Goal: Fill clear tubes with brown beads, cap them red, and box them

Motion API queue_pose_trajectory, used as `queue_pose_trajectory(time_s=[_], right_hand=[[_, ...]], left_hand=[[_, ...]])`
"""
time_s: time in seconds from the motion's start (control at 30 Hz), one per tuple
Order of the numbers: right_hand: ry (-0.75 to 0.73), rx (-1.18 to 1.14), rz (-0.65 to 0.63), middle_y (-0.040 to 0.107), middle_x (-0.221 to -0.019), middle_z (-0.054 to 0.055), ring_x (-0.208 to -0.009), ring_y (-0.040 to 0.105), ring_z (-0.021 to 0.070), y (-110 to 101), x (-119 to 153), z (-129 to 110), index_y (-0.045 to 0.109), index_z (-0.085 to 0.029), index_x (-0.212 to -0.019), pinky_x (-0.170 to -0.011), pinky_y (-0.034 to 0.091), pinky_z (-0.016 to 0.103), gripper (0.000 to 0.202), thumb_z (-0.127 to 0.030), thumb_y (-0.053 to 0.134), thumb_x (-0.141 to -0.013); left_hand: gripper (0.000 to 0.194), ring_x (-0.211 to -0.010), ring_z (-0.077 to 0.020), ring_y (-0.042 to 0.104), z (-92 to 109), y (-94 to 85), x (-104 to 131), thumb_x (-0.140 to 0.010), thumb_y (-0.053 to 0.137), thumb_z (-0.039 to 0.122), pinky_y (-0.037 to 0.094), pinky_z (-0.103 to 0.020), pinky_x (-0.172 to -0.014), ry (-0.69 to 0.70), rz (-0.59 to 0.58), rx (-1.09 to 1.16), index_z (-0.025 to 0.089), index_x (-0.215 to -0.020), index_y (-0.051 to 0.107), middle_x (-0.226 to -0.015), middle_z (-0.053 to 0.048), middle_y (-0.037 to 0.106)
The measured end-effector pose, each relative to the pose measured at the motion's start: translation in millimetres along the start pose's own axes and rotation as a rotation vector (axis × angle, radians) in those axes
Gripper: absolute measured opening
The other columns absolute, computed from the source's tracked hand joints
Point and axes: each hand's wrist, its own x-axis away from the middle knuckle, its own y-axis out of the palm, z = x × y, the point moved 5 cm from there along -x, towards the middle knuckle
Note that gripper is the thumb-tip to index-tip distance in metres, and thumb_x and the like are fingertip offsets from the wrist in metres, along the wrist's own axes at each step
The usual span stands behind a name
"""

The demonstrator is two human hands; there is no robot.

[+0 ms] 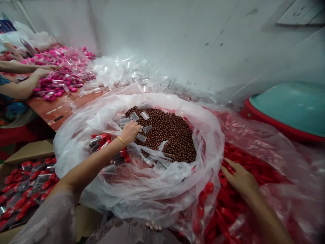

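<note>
My left hand is closed at a cluster of clear plastic tubes, its fingertips pinching one of them. Other clear tubes lie around it on a heap of small round brown balls. That heap sits inside a wide white plastic bag with its rim rolled down. Filled tubes with red caps lie in the left part of the bag, partly behind my left forearm. To the right of the bag, my right hand has its fingers curled on a red plastic cap, over a pile of red caps.
At lower left, a cardboard box contains red-capped tubes. Clear tubes are heaped along the wall. Another person's hands work at pink pieces. A teal basin stands in a red one at right.
</note>
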Motion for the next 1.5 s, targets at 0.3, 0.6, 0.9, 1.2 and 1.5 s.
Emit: queue_pose_trajectory(time_s=[0.3,0.6,0.9,1.2,1.5], right_hand=[[-0.108,0.205,0.155,0.058,-0.107,0.022,-0.094,0.058,0.0352,-32.8,37.7,-25.8,0.056,-0.01,-0.123,-0.072,0.048,0.046,0.062,-0.053,0.035,-0.084],[0.013,0.353,0.005,0.063,-0.063,0.016,-0.056,0.06,0.0239,-49.0,-16.2,-134.4,0.071,-0.011,-0.077,-0.052,0.04,0.033,0.04,-0.035,0.04,-0.087],[0.058,-0.083,-0.115,0.068,-0.087,0.009,-0.078,0.064,0.0239,-26.5,-51.8,-171.0,0.064,-0.019,-0.097,-0.066,0.044,0.033,0.03,-0.04,0.044,-0.085],[-0.021,-0.511,-0.202,0.067,-0.082,0.005,-0.07,0.06,0.0181,64.4,-40.3,-171.7,0.061,-0.019,-0.102,-0.066,0.045,0.031,0.034,-0.037,0.041,-0.081],[0.093,-0.434,-0.223,0.062,-0.067,0.006,-0.064,0.057,0.0201,57.3,-47.8,-167.0,0.06,-0.018,-0.076,-0.06,0.042,0.03,0.034,-0.045,0.041,-0.081]], left_hand=[[0.025,-0.074,-0.0176,0.06,6.6,-11.0,-5.4,-0.085,0.045,0.033,0.036,-0.024,-0.061,-0.049,-0.223,0.31,0.015,-0.088,0.061,-0.08,-0.008,0.066],[0.026,-0.037,-0.0107,0.047,53.5,44.9,-30.7,-0.077,0.051,0.031,0.039,-0.022,-0.045,-0.319,-0.554,0.76,0.012,-0.061,0.058,-0.05,-0.004,0.059],[0.018,-0.054,-0.0112,0.055,64.1,70.8,-73.8,-0.084,0.052,0.03,0.043,-0.021,-0.056,-0.377,-0.214,0.982,0.014,-0.088,0.056,-0.06,-0.001,0.057],[0.021,-0.064,-0.007,0.056,63.4,67.0,-70.3,-0.073,0.064,0.024,0.044,-0.018,-0.064,-0.199,-0.043,1.76,0.015,-0.085,0.049,-0.072,0.003,0.057],[0.012,-0.037,-0.0085,0.048,59.3,59.6,-24.8,-0.077,0.058,0.025,0.038,-0.02,-0.044,-0.472,-0.512,1.503,0.013,-0.076,0.055,-0.053,0.0,0.06]])
